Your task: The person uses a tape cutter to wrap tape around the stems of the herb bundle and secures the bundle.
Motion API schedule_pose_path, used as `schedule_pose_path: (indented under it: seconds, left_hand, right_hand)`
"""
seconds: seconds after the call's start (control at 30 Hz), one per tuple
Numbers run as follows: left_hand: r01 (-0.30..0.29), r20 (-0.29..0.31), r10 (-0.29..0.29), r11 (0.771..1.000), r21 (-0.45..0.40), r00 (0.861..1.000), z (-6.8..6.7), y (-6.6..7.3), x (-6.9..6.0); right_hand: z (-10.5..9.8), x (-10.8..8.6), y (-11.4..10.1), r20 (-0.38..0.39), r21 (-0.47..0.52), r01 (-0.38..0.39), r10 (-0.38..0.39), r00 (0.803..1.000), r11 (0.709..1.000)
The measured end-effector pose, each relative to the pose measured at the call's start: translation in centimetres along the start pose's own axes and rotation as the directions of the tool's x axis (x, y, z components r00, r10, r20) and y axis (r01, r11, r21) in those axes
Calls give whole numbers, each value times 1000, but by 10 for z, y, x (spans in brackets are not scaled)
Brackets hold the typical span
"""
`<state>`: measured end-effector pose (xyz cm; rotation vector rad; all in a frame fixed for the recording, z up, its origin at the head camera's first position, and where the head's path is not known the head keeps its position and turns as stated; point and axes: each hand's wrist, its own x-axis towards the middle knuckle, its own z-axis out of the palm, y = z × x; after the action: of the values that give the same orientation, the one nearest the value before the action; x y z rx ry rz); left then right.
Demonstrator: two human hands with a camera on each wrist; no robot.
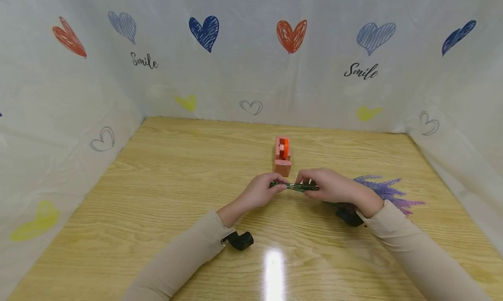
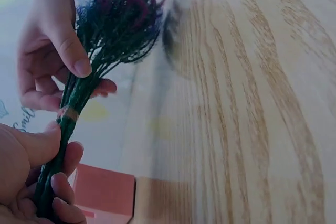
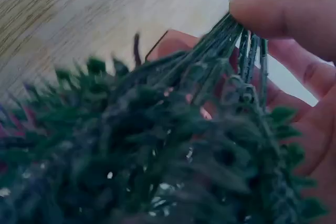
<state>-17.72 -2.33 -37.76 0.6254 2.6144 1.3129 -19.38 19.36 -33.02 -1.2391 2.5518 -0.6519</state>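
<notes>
A bunch of purple lavender (image 1: 383, 191) with green stems lies across the front of both hands, its flower heads to the right. My left hand (image 1: 260, 190) grips the lower stems, fingers curled round them. Higher up, beside the flowers, my right hand (image 1: 332, 186) pinches the stems between thumb and fingers. Between the two hands a narrow pinkish tape band (image 2: 69, 113) circles the stems. In the right wrist view, green foliage (image 3: 157, 150) fills the foreground and hides part of the right palm.
A pink tape dispenser (image 1: 283, 168) with an orange-red roll (image 1: 286, 148) stands just beyond the hands. The wooden table (image 1: 188, 161) is bounded by a pale curtain (image 1: 247, 74) printed with hearts. Black wrist cameras (image 1: 240, 240) hang under the sleeves.
</notes>
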Motion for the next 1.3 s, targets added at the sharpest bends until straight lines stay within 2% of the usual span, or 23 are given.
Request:
schedule_pose_path:
  seconds: [0.17,0.37,0.47,0.57,0.73,0.8,0.97,1.1,1.3]
  left_hand:
    - [-12,-31,11,1000,-15,999,0,-7,2]
    - [9,28,-6,995,-103,1000,-4,-10,5]
    - [-3,41,9,992,-123,999,-6,-11,6]
    - [-23,26,26,994,-103,999,-7,-13,7]
    - [-4,-13,3,996,-90,1000,-10,-15,10]
    - [4,-8,-5,996,-89,1000,-10,-16,11]
    - [23,25,-20,995,-93,999,-9,-17,12]
    - [42,34,-39,993,-109,999,-8,-16,13]
    - [43,14,-42,992,-116,999,-7,-13,13]
  right_hand:
    - [6,2,9,-53,8,50,-50,997,999]
    - [12,2,15,-102,11,81,-79,992,997]
    - [13,3,15,-98,23,70,-67,993,997]
    - [11,4,15,-75,56,59,-55,996,997]
    - [7,4,14,-38,99,66,-62,997,993]
    - [7,4,13,-43,81,74,-71,997,994]
    - [8,4,10,-88,-38,84,-87,992,996]
    - [10,4,6,-121,-116,53,-67,990,992]
    - [8,5,5,-93,-84,-16,8,996,996]
